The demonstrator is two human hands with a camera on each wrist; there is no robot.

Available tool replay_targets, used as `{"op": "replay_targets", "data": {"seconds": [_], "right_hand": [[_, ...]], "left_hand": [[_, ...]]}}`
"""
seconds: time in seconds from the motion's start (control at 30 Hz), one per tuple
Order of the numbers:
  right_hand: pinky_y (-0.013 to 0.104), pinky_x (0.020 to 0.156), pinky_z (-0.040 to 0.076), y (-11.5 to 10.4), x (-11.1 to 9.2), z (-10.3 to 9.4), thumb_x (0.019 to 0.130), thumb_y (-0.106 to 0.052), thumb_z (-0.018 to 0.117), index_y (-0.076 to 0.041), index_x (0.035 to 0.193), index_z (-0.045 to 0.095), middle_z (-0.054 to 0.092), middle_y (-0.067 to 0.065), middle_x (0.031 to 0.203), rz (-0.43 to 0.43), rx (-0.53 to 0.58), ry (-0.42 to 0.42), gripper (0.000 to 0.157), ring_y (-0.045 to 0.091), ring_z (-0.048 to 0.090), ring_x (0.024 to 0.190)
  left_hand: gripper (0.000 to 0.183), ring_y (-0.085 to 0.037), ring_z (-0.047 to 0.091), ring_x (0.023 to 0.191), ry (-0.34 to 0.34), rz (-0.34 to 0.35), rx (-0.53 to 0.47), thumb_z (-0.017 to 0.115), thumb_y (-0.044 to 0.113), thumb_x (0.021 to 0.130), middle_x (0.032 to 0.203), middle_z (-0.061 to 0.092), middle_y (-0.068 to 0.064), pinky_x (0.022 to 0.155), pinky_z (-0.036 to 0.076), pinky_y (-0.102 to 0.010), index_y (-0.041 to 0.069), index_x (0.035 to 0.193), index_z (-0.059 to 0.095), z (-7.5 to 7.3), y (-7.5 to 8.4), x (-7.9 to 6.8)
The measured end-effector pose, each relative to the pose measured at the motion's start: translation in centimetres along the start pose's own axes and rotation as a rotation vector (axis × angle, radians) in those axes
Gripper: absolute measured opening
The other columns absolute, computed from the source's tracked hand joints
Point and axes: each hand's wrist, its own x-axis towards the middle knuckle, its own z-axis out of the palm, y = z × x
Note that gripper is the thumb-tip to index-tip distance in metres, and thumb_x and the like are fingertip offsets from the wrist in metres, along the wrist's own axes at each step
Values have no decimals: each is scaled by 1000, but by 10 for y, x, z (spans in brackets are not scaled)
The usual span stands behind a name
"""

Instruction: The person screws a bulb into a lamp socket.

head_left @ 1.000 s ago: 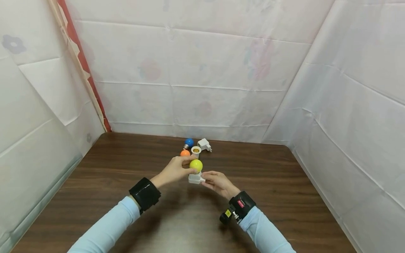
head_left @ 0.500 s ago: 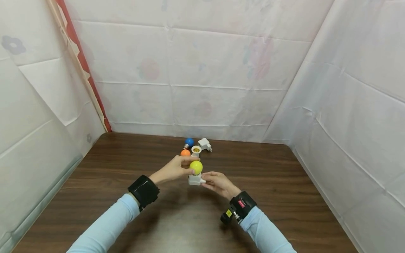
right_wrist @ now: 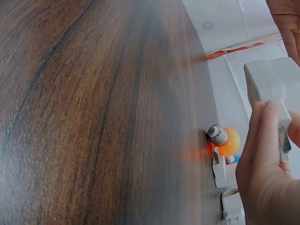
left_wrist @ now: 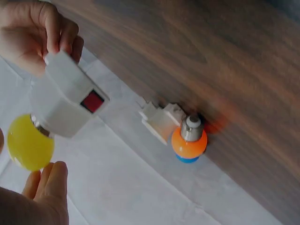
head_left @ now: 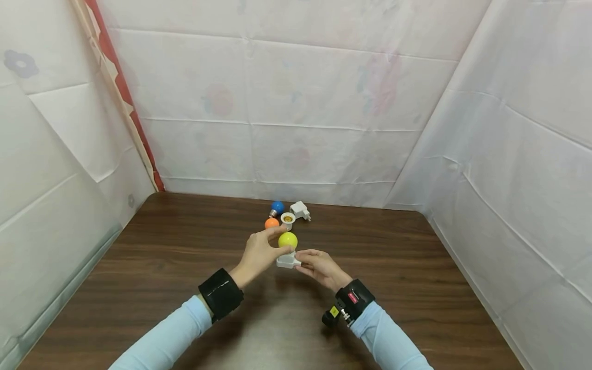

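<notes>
Now, in the head view, the left hand (head_left: 258, 257) has swung its wrist toward lower centre, while the right hand (head_left: 325, 270) hasn't budged, pinching the white holder (head_left: 285, 261) mid-frame, just below the yellow bulb (head_left: 288, 239). I'd call that the left changing its hold while the right steadies. Count them: three bulbs, with the orange bulb (head_left: 271, 222) and blue bulb (head_left: 277, 206) on the bench (head_left: 398, 288); three holders, adding the open-mouthed holder (head_left: 288, 224) and the pronged holder (head_left: 299, 209).

Over to the left wrist view: yellow bulb at lower left, its metal cap (left_wrist: 41, 127) meeting the white holder, one dark red panel (left_wrist: 92, 101) on the holder's side. Left fingers and thumb flank the bulb; whether that grip is tight, I can't tell.

And the right wrist view: the right grip clamps the white holder at the right edge, both other holders at lower right, orange bulb beside them, just a blue sliver showing.
</notes>
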Motion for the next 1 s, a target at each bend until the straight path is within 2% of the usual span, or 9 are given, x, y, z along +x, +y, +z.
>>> {"op": "replay_targets", "data": {"seconds": [0.13, 0.33, 0.63, 1.0], "right_hand": [[29, 88, 50, 1, 1, 0, 88, -9, 59, 7, 119, 53, 58, 9, 109, -6, -7, 3, 35, 16, 61, 91], [28, 87, 51, 2, 2, 2, 87, -10, 61, 5, 115, 55, 60, 8, 104, 10, 1, 23, 32, 15, 62, 90], [28, 86, 51, 2, 0, 3, 89, -9, 59, 7, 118, 53, 59, 9, 105, 10, -15, 15, 34, 15, 62, 89], [25, 82, 52, 2, -1, 4, 88, -11, 60, 7, 119, 51, 59, 12, 107, 31, -43, -4, 37, 14, 63, 86]], "left_hand": [[49, -20, 66, 92, 43, 17, 13, 78, 24, 72, 109, 67, -8, 76, 54, -35, 5, 114, 64, 2, 0, -2], [47, -21, 66, 92, 15, 17, -22, 77, 22, 73, 108, 67, -8, 77, 54, -34, 4, 114, 64, 2, -4, -1], [49, -22, 63, 103, -150, -56, -144, 73, 20, 78, 118, 62, -9, 82, 53, -30, 5, 123, 58, -5, -11, 4], [43, -26, 56, 114, -376, 14, -226, 64, 14, 86, 125, 56, -14, 89, 50, -33, 5, 127, 53, -19, -20, 12]]}}
